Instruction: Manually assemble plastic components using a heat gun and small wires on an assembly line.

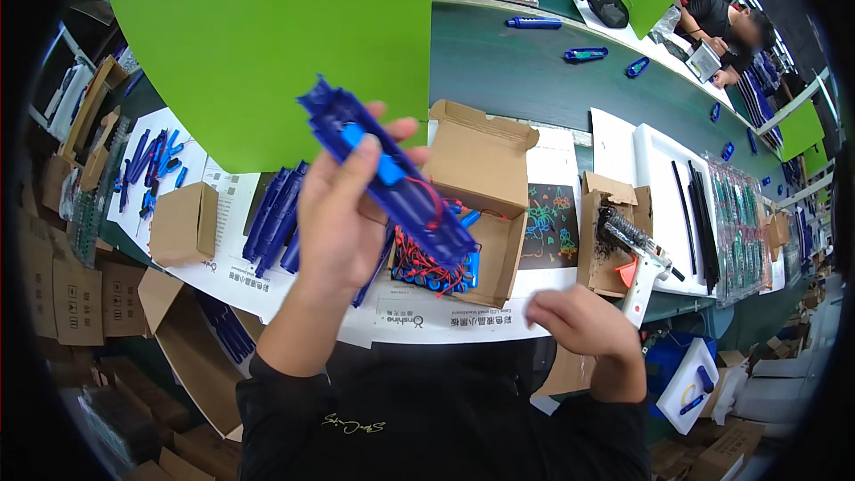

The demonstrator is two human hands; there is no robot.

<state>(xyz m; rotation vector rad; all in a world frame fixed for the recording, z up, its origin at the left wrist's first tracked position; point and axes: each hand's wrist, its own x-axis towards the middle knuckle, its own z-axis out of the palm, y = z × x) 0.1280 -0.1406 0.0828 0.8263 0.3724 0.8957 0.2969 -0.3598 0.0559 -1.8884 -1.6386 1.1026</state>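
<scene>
My left hand (334,214) is closed around a dark blue plastic half-shell (432,230), raised and tilted above the table. A light blue cylindrical battery (385,167) lies in the shell's hollow under my thumb, and a red wire curves along the inside. Beneath the shell, an open cardboard box (506,258) contains several blue batteries with tangled red and black wires (427,269). My right hand (583,328) hovers over the table's front edge with its fingers curled together and nothing visible in them. Several similar blue shells (274,218) are stacked left of my left hand.
A hot glue gun (643,278) rests by a small torn box (607,274) on the right. Beyond are a white foam tray (655,178) with black strips and bagged circuit boards (737,223). A green partition (267,44) rises ahead. Co-workers sit across the green table (508,62).
</scene>
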